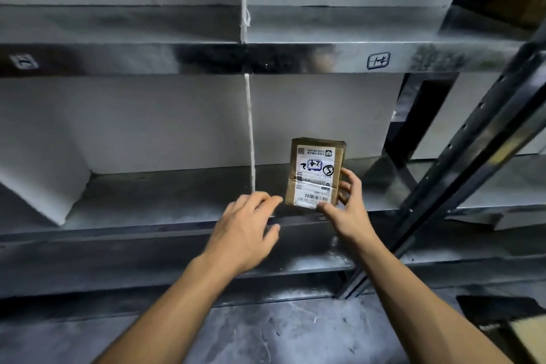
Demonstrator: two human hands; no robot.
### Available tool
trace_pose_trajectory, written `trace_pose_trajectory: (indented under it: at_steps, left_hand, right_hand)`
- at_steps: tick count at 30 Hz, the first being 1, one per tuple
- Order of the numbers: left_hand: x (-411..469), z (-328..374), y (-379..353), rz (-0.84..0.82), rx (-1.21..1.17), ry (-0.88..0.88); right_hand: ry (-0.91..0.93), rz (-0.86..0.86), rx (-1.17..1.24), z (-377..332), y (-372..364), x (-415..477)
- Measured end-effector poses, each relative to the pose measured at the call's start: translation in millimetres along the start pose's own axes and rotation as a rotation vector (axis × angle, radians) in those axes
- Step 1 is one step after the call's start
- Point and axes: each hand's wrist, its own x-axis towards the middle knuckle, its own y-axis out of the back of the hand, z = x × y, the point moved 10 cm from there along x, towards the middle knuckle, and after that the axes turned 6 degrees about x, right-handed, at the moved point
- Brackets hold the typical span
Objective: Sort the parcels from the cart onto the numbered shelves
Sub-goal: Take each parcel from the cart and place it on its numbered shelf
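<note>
A small brown cardboard parcel (314, 174) with a white shipping label and handwritten marks stands upright on the lower metal shelf (165, 198), right of a white string divider (250, 133). My right hand (348, 210) grips the parcel's right edge and lower corner, thumb on the label. My left hand (248, 230) hovers just left of the parcel with fingers spread, holding nothing. The upper shelf's front edge carries a handwritten number tag (378, 60) and another tag (23, 61) at far left.
A dark metal upright (461, 156) slants down the right side of the rack. White boards line the back and left side of the bay. A neighbouring rack stands at right, and a cardboard corner (529, 337) shows at bottom right above the grey floor.
</note>
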Motion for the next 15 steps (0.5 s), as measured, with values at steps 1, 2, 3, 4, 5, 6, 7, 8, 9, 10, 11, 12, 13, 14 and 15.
trace_pose_trajectory:
  at_steps: [1,2,3,4,5,6,7,8,9,10,11,12,13,14,15]
  left_hand:
    - [7.0,2.4,-3.6,-0.005,0.009,0.004]
    - [13.3,4.5,-7.3,-0.01,0.018,0.006]
    - [18.8,6.1,-11.2,-0.018,0.029,0.009]
    - [23.3,7.0,-15.3,-0.029,0.037,0.016]
    - [27.2,6.6,-19.4,-0.039,0.043,0.026]
    - [30.4,5.0,-23.4,-0.046,0.049,0.036]
    - [32.6,3.0,-26.7,-0.053,0.052,0.046]
    - [33.7,0.9,-29.0,-0.058,0.054,0.053]
    - [33.8,-1.0,-30.9,-0.061,0.056,0.059]
    - [34.1,-3.5,-32.8,-0.066,0.059,0.065]
    - [34.3,-6.5,-34.9,-0.073,0.06,0.073]
    - [33.9,-9.5,-37.2,-0.082,0.058,0.082]
    - [33.5,-12.5,-39.2,-0.088,0.049,0.093]
    - [32.6,-15.1,-41.0,-0.092,0.039,0.102]
    - [32.0,-17.2,-42.8,-0.097,0.03,0.108]
  right_hand:
    - [-0.007,-0.018,-0.006,6.0,-2.9,10.9]
    - [-0.013,-0.032,-0.013,11.9,-6.3,21.0]
    - [-0.016,-0.042,-0.019,17.5,-9.9,30.4]
    - [-0.019,-0.049,-0.021,23.1,-13.1,38.7]
    - [-0.019,-0.054,-0.022,28.0,-16.0,46.9]
    - [-0.015,-0.057,-0.022,32.5,-19.0,55.4]
    - [-0.01,-0.063,-0.017,37.1,-21.9,63.6]
    - [-0.008,-0.074,-0.008,41.8,-25.2,71.8]
    - [-0.009,-0.087,0.003,47.0,-28.4,79.5]
    - [-0.01,-0.1,0.013,51.9,-31.1,87.2]
    - [-0.009,-0.111,0.022,56.6,-33.5,94.1]
    - [-0.011,-0.118,0.027,61.4,-34.6,99.9]
    - [-0.013,-0.127,0.02,65.5,-35.5,104.6]
    - [-0.01,-0.141,-0.005,68.5,-36.3,108.0]
    - [-0.001,-0.156,-0.042,70.1,-37.2,110.2]
